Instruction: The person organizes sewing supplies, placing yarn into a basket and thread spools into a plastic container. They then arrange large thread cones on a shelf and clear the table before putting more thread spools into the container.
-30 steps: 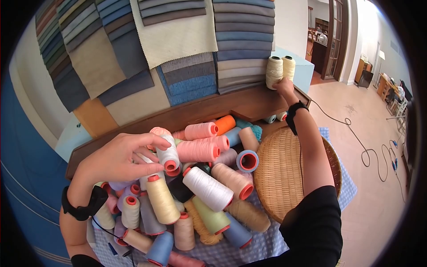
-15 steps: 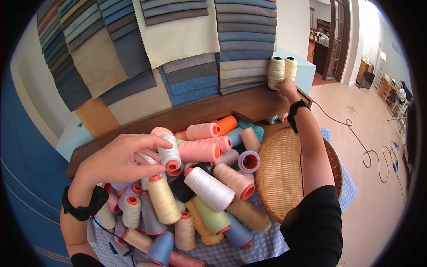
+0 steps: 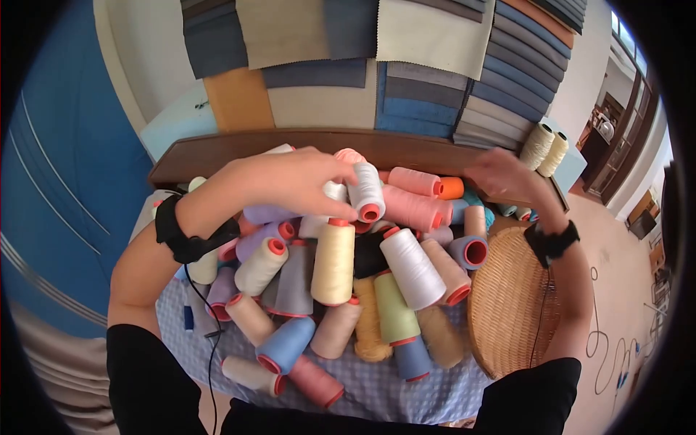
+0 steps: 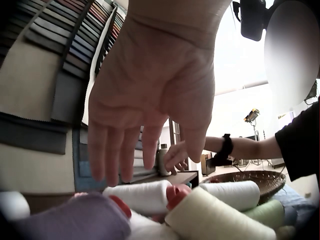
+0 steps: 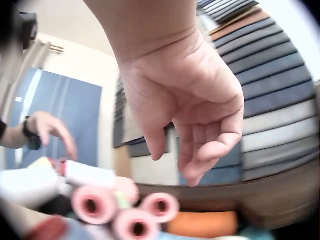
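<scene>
My left hand (image 3: pixel 290 181) hovers over the heap of thread cones, its fingers extended and apart in the left wrist view. Nearest to its fingertips are a white cone (image 3: pixel 366 190) with a red core and a pale yellow cone (image 3: pixel 333 264). My right hand (image 3: pixel 504 174) is blurred in the head view, above the right back of the heap. Its fingers hang loosely curled with nothing in them in the right wrist view, above an orange cone (image 5: pixel 202 223) and several pink cones (image 5: pixel 161 206). Two cream cones (image 3: pixel 536 147) stand upright together on the right end of the wooden ledge (image 3: pixel 210 156).
A shallow wicker basket (image 3: pixel 507 312) lies right of the heap, under my right forearm. Blue checked cloth (image 3: pixel 449 384) covers the table. Fabric swatches (image 3: pixel 428 36) hang behind the ledge. A thin black cable (image 3: pixel 214 348) runs down from my left wrist.
My right hand has let go of the cream cones on the ledge and moved left, over the heap. The head view has turned left. My left hand keeps its place by the white cone.
</scene>
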Action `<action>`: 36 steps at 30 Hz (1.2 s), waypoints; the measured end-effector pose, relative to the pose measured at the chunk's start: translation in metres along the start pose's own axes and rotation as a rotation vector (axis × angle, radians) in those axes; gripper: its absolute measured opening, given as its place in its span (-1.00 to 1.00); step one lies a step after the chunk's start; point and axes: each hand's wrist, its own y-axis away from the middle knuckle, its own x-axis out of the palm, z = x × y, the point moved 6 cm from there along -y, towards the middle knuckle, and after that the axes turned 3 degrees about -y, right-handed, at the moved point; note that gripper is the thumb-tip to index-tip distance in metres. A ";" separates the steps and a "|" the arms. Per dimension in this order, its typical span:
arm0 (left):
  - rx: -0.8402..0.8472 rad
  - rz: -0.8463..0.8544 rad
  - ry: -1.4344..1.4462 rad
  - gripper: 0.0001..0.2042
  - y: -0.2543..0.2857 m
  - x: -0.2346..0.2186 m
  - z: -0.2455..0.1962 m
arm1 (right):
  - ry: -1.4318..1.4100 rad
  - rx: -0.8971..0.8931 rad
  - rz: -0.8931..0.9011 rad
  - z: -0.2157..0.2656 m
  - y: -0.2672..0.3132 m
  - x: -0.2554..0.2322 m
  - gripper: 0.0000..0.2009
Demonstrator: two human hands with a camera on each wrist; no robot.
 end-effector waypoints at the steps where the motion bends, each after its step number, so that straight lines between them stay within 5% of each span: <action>1: -0.023 0.033 -0.027 -0.46 0.004 0.008 -0.002 | 0.059 -0.152 0.016 0.054 0.025 0.019 -0.68; 4: 0.163 -0.047 -0.153 -0.45 0.006 0.029 -0.002 | 0.263 -0.298 0.116 0.130 0.076 0.068 -0.51; 5: 0.109 -0.016 -0.146 -0.44 0.006 0.035 0.001 | 0.332 -0.266 0.164 0.143 0.087 0.084 -0.44; 10: 0.008 0.087 -0.065 -0.49 0.021 0.030 -0.009 | 0.425 -0.169 0.257 0.141 0.094 0.121 -0.25; 15: 0.217 -0.110 -0.032 -0.50 0.043 0.027 -0.013 | 0.186 -0.315 0.011 0.140 0.101 0.099 -0.28; 18: 0.177 -0.022 0.038 -0.48 0.052 0.030 -0.018 | -0.093 -0.111 -0.076 0.132 0.100 0.049 -0.34; 19: 0.249 -0.026 0.029 -0.50 0.055 0.030 -0.020 | -0.142 -0.148 -0.175 0.121 0.092 0.033 -0.34; 20: 0.265 -0.024 0.025 -0.50 0.058 0.030 -0.019 | -0.102 0.025 -0.275 0.110 0.089 0.015 -0.41; 21: 0.307 -0.120 0.017 -0.51 0.063 0.022 -0.021 | -0.103 -0.065 -0.413 0.087 0.073 0.000 -0.36; 22: 0.345 -0.218 0.010 -0.52 0.069 0.013 -0.022 | 0.030 0.064 -0.577 0.059 0.058 -0.016 -0.34; 26: 0.277 -0.330 0.053 -0.55 0.071 -0.020 -0.016 | 0.100 0.310 -0.882 -0.019 0.031 -0.044 -0.29; 28: 0.334 -0.438 0.113 -0.57 0.065 -0.036 -0.016 | 0.064 0.344 -0.929 -0.056 0.015 -0.052 -0.29; 36: 0.234 -0.437 0.076 -0.59 -0.025 -0.061 -0.036 | -0.080 0.456 -1.088 -0.114 -0.030 -0.046 -0.39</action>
